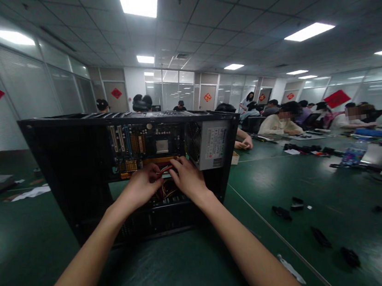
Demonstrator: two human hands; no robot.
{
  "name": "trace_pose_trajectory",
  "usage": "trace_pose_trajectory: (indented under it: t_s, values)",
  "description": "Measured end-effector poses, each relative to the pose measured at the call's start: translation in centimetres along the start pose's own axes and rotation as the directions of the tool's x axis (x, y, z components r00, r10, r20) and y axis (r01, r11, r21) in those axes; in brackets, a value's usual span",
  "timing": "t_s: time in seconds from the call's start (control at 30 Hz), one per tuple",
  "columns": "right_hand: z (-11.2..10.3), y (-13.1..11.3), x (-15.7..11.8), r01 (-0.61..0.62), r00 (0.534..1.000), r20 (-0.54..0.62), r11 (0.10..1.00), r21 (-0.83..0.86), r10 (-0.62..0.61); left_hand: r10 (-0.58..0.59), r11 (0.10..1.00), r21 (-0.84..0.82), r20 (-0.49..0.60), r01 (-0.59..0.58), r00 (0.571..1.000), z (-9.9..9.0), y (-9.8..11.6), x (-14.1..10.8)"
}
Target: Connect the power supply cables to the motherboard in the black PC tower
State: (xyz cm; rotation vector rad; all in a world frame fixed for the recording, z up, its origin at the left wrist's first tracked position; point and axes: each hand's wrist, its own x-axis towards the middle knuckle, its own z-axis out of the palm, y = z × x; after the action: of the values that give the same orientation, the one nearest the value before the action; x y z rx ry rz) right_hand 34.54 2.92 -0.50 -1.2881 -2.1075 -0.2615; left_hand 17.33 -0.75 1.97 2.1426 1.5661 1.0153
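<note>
An open black computer case (77, 124) stands on a green table before me, its inside facing me. Both my hands reach into it, below the motherboard (172, 133). My left hand (143, 183) has its fingers closed on thin coloured cables (166, 168), red and white among them. Close beside it on the right, my right hand (188, 175) pinches the same cables near the motherboard's lower edge. More cables (164, 191) hang in a bundle under the hands. A grey power supply (214, 145) with a label and a fan sits at the case's upper right.
The green table (264, 175) stretches right, with several small black parts (320, 237) and a white strip (291, 269) on it. A plastic bottle (352, 153) lies farther off. Another person's hand (244, 142) rests behind the case. Papers (32, 192) lie at left; co-workers sit beyond.
</note>
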Motion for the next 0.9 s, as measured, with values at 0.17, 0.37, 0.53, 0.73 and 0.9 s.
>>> trace_pose_trajectory:
  t_s: [0.17, 0.37, 0.53, 0.73, 0.9]
  values:
    - [0.2, 0.0, 0.1, -0.002, 1.000, 0.031, 0.999, -0.042, 0.004, -0.029, 1.000, 0.005, -0.045, 0.030, 0.999, 0.4, -0.7, 0.3]
    - [0.7, 0.5, 0.4, 0.092, 0.992, 0.082, 0.996, 0.020, -0.093, -0.144, 0.989, -0.030, -0.022, 0.143, 0.989, 0.7, -1.2, 0.4]
    - [0.8, 0.6, 0.6, 0.051, 0.998, 0.034, 0.996, 0.075, -0.053, -0.057, 0.995, 0.082, 0.063, 0.052, 0.996, 0.5, -1.6, 0.3]
    - [0.7, 0.7, 0.6, -0.007, 1.000, 0.003, 0.987, 0.160, 0.007, -0.011, 1.000, 0.024, 0.151, 0.007, 0.988, 0.8, -1.6, 0.3]
    - [0.9, 0.8, 0.6, -0.029, 0.999, -0.018, 0.983, 0.180, 0.033, 0.006, 1.000, -0.012, 0.115, -0.005, 0.993, 1.4, -0.8, 0.1]
